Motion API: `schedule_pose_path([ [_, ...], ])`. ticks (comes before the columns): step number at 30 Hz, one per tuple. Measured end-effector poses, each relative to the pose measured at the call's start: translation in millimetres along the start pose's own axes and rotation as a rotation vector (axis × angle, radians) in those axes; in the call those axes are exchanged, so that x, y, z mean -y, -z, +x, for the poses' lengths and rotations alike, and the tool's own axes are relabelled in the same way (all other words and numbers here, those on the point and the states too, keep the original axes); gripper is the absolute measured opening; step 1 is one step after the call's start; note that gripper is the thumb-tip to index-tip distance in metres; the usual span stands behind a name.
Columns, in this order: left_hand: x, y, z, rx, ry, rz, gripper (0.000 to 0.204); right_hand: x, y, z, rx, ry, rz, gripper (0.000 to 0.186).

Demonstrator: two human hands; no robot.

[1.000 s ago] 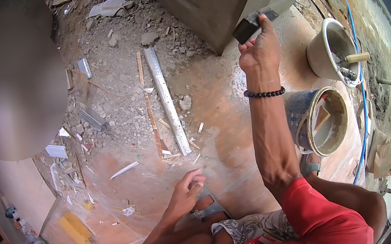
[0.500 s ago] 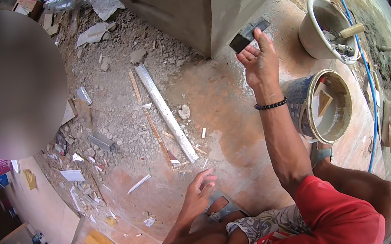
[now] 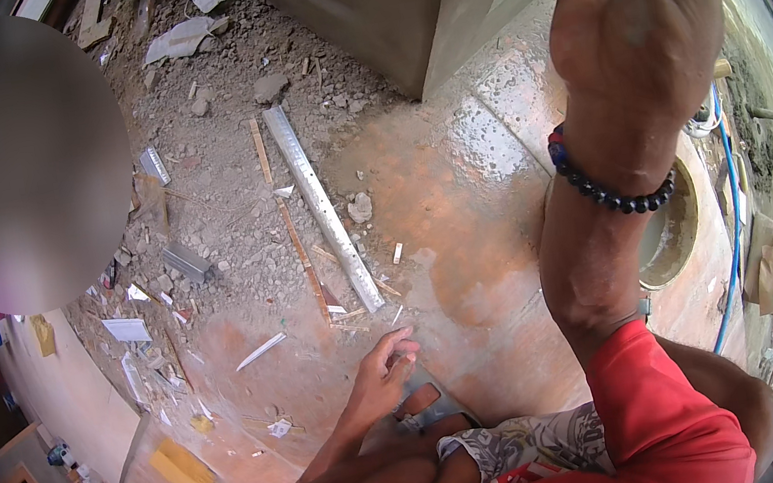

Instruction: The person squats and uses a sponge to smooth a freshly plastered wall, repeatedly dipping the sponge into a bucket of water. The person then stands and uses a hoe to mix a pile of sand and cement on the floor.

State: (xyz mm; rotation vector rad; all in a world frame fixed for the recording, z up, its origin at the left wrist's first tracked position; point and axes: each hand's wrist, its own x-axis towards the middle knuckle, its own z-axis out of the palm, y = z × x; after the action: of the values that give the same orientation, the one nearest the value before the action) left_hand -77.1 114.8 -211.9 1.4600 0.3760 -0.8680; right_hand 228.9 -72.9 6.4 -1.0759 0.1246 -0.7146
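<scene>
My right hand (image 3: 640,29) is raised close to the camera at the upper right, palm showing and a beaded bracelet round the wrist. Its fingers bend at the picture's top edge, which cuts them off. Whatever they hold is out of sight. Beyond the hand stands a smooth grey cement column (image 3: 447,12) with a sharp corner. Low in the middle, my left hand (image 3: 388,371) hangs above the floor in front of my knee, fingers loosely bent and apart, with nothing in it. A pale metal bar (image 3: 324,211) lies on the rubble ahead of it.
My right forearm covers much of a bucket (image 3: 694,240). A blue hose (image 3: 734,239) runs along the right side. Wet orange-brown tile (image 3: 475,228) spreads below the column. Rubble (image 3: 224,156), wood strips and a yellow scrap (image 3: 183,472) lie left. A blurred area masks the upper left.
My right hand has risen from the column's foot toward the camera, and the dark rectangular block it held has left view. My left hand has barely moved.
</scene>
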Motion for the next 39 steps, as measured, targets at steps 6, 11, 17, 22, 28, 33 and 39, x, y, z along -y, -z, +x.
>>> schedule_pose_path([
  [6,-14,0,8,-0.019,-0.05,0.05,0.042,-42,74,5,0.094,0.047,-0.022,0.053],
  [11,-11,-1,1,-0.034,-0.019,0.045,0.042,-141,118,-39,-0.078,-0.296,-0.199,0.065],
  [17,8,2,-11,-0.058,-0.046,0.024,0.043,-126,68,-27,-0.012,-0.003,-0.103,0.066],
  [22,5,2,-5,-0.039,0.002,0.018,0.043,-82,49,9,0.259,0.434,-0.173,0.07],
  [28,-15,-5,9,-0.008,-0.064,0.066,0.041,-170,117,-33,0.136,0.076,-0.321,0.086],
  [33,-6,-1,0,-0.039,-0.06,0.035,0.042,-86,56,17,0.247,0.518,-0.29,0.07],
  [39,-2,-4,5,-0.036,-0.077,0.055,0.045,-127,83,-4,0.246,0.432,-0.383,0.08],
])
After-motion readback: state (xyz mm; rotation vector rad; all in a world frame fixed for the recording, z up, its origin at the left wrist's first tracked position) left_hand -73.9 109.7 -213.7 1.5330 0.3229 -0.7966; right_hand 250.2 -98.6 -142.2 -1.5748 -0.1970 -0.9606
